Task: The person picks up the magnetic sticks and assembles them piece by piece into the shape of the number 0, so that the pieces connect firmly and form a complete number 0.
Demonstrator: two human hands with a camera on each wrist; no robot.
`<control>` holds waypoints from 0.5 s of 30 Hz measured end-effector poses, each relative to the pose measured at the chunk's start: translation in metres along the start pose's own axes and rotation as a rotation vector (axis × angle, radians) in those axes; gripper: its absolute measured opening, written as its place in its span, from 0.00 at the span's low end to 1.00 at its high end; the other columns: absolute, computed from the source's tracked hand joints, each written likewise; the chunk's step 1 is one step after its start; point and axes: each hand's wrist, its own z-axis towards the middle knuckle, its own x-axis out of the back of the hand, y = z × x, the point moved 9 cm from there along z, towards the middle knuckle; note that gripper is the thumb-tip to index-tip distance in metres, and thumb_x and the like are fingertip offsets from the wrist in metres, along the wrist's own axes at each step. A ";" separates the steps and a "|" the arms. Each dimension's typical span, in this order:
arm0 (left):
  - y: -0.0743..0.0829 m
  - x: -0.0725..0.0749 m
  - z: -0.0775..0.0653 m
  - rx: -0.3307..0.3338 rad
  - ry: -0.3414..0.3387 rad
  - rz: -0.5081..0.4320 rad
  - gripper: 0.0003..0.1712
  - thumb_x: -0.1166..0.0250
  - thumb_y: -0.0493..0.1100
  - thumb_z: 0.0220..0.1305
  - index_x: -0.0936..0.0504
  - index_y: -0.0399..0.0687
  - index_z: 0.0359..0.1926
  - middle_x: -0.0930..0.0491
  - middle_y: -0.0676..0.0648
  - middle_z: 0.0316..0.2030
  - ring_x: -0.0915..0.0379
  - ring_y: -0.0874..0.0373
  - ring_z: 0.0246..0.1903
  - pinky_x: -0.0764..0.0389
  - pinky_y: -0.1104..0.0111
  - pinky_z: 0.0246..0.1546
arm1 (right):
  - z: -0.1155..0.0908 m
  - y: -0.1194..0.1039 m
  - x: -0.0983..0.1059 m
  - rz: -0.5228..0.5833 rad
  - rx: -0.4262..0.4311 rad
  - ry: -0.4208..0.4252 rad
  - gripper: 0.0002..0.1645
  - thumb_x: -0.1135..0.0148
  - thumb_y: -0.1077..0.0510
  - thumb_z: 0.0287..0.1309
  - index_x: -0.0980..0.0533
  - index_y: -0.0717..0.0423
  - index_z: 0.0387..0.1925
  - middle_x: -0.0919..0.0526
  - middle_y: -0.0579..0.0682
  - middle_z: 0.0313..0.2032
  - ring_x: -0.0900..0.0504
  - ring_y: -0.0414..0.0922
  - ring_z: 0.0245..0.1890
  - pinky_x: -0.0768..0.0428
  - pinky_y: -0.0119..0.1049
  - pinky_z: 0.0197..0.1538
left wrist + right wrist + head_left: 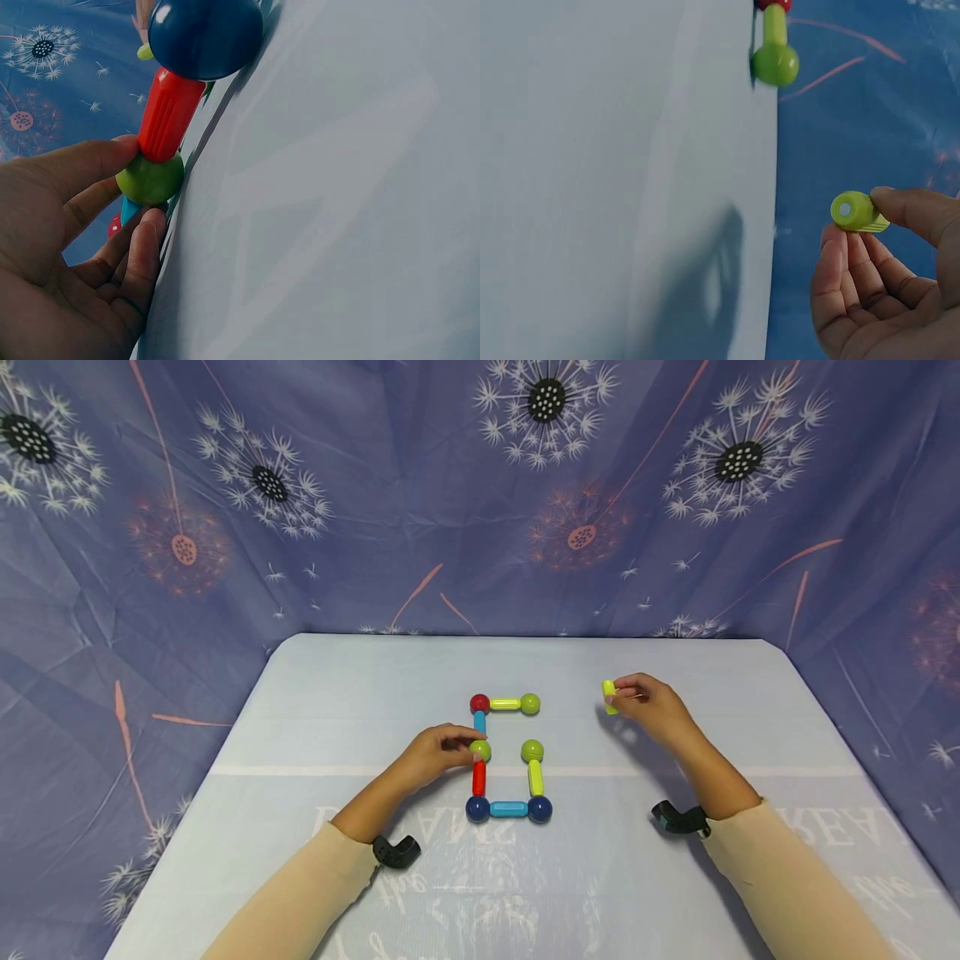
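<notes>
My left hand (pixel 435 755) pinches a green ball (pixel 150 180) between thumb and fingers, at the left side of a ball-and-rod figure on the table. From that ball a red rod (pixel 478 778) runs to a dark blue ball (pixel 477 810), and a light blue rod (pixel 480 722) to a red ball (pixel 479 703). Off to the right, my right hand (pixel 652 708) pinches a yellow-green magnetic rod (pixel 857 211), held above the table. Its round end with a pale grey centre shows in the right wrist view.
The figure's other parts are a yellow-green rod (pixel 505 704) with a green ball (pixel 530 703), a blue rod (pixel 509 809), a second dark blue ball (pixel 540 809), and an upright yellow-green rod (pixel 536 778) topped by another green ball (pixel 532 751). A dandelion-patterned cloth (pixel 360 568) hangs behind the white table (pixel 360 685).
</notes>
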 end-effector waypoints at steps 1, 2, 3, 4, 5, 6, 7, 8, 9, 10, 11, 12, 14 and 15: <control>0.000 0.000 0.000 0.000 -0.001 0.001 0.21 0.27 0.45 0.62 0.14 0.51 0.56 0.20 0.47 0.44 0.27 0.55 0.43 0.23 0.70 0.39 | -0.001 -0.003 -0.003 0.014 0.010 -0.003 0.31 0.38 0.46 0.69 0.29 0.61 0.65 0.20 0.61 0.54 0.19 0.45 0.48 0.15 0.44 0.53; 0.000 0.000 0.000 -0.002 -0.002 0.001 0.21 0.27 0.45 0.62 0.14 0.51 0.56 0.20 0.47 0.44 0.27 0.55 0.43 0.23 0.70 0.40 | -0.002 -0.007 -0.006 0.025 0.022 -0.007 0.32 0.37 0.47 0.69 0.29 0.60 0.66 0.20 0.61 0.54 0.18 0.43 0.47 0.15 0.44 0.53; 0.001 0.000 0.000 -0.004 -0.003 0.002 0.21 0.27 0.45 0.62 0.14 0.51 0.56 0.20 0.47 0.44 0.27 0.55 0.43 0.23 0.70 0.39 | -0.003 -0.011 -0.009 0.043 0.031 -0.013 0.32 0.37 0.48 0.69 0.30 0.59 0.67 0.19 0.61 0.53 0.18 0.43 0.46 0.15 0.45 0.52; 0.001 0.000 0.000 -0.006 -0.003 0.003 0.21 0.27 0.45 0.62 0.14 0.51 0.56 0.20 0.46 0.44 0.27 0.55 0.43 0.23 0.70 0.39 | -0.004 -0.014 -0.012 0.054 0.038 -0.018 0.32 0.37 0.48 0.69 0.30 0.58 0.68 0.19 0.61 0.52 0.17 0.44 0.45 0.16 0.45 0.52; 0.001 0.000 0.000 -0.007 -0.004 0.004 0.21 0.27 0.45 0.62 0.14 0.50 0.56 0.20 0.46 0.44 0.27 0.55 0.43 0.23 0.70 0.39 | -0.004 -0.016 -0.015 0.072 0.041 -0.024 0.32 0.36 0.49 0.68 0.31 0.57 0.68 0.19 0.61 0.51 0.16 0.46 0.45 0.16 0.46 0.52; 0.001 0.000 -0.001 -0.008 -0.004 0.004 0.21 0.27 0.45 0.62 0.14 0.50 0.56 0.20 0.46 0.44 0.27 0.55 0.43 0.23 0.70 0.39 | -0.005 -0.019 -0.019 0.082 0.047 -0.029 0.32 0.36 0.50 0.68 0.31 0.56 0.68 0.18 0.60 0.50 0.16 0.48 0.45 0.16 0.46 0.52; 0.000 0.000 -0.001 -0.008 -0.004 0.004 0.21 0.27 0.45 0.62 0.15 0.50 0.56 0.20 0.46 0.44 0.27 0.55 0.43 0.23 0.70 0.39 | -0.006 -0.022 -0.022 0.095 0.050 -0.034 0.32 0.36 0.50 0.68 0.31 0.55 0.68 0.18 0.60 0.50 0.16 0.51 0.45 0.16 0.47 0.52; 0.000 0.000 -0.001 -0.007 -0.004 0.005 0.21 0.28 0.46 0.62 0.15 0.49 0.56 0.20 0.46 0.45 0.27 0.55 0.43 0.23 0.71 0.38 | -0.006 -0.024 -0.026 0.106 0.056 -0.038 0.31 0.35 0.51 0.68 0.31 0.54 0.68 0.18 0.59 0.49 0.16 0.54 0.46 0.16 0.48 0.52; 0.000 0.000 -0.001 -0.006 -0.004 0.007 0.21 0.27 0.46 0.62 0.15 0.50 0.56 0.20 0.46 0.45 0.27 0.55 0.43 0.23 0.71 0.38 | -0.006 -0.026 -0.029 0.119 0.063 -0.042 0.31 0.35 0.51 0.67 0.30 0.54 0.68 0.18 0.59 0.48 0.16 0.57 0.47 0.16 0.49 0.51; 0.000 0.000 -0.001 -0.004 -0.003 0.008 0.21 0.27 0.46 0.62 0.14 0.50 0.56 0.20 0.46 0.45 0.27 0.55 0.43 0.23 0.71 0.38 | -0.006 -0.028 -0.033 0.124 0.067 -0.044 0.30 0.35 0.51 0.67 0.29 0.53 0.67 0.18 0.58 0.47 0.16 0.58 0.47 0.16 0.49 0.51; 0.000 0.000 -0.001 -0.002 -0.002 0.009 0.20 0.27 0.46 0.62 0.14 0.51 0.56 0.20 0.46 0.45 0.27 0.55 0.43 0.23 0.71 0.38 | -0.006 -0.030 -0.036 0.130 0.077 -0.048 0.29 0.34 0.52 0.67 0.29 0.53 0.66 0.18 0.58 0.47 0.16 0.59 0.46 0.16 0.50 0.51; 0.000 0.000 -0.001 -0.001 -0.002 0.010 0.20 0.27 0.46 0.62 0.14 0.51 0.56 0.20 0.46 0.45 0.27 0.55 0.43 0.23 0.71 0.38 | -0.006 -0.032 -0.039 0.132 0.084 -0.051 0.28 0.34 0.52 0.67 0.28 0.53 0.66 0.17 0.58 0.47 0.16 0.59 0.46 0.16 0.50 0.50; -0.001 0.000 -0.001 0.001 0.001 0.010 0.20 0.27 0.45 0.62 0.14 0.52 0.55 0.20 0.46 0.44 0.27 0.55 0.43 0.23 0.71 0.38 | -0.006 -0.034 -0.044 0.136 0.097 -0.054 0.27 0.34 0.53 0.67 0.27 0.54 0.64 0.17 0.59 0.47 0.16 0.58 0.45 0.16 0.50 0.50; -0.001 0.000 -0.001 0.001 0.002 0.010 0.20 0.27 0.45 0.62 0.14 0.52 0.55 0.20 0.46 0.44 0.27 0.55 0.43 0.23 0.71 0.38 | -0.005 -0.035 -0.047 0.135 0.099 -0.055 0.27 0.34 0.53 0.67 0.27 0.53 0.64 0.18 0.59 0.48 0.15 0.56 0.45 0.16 0.50 0.50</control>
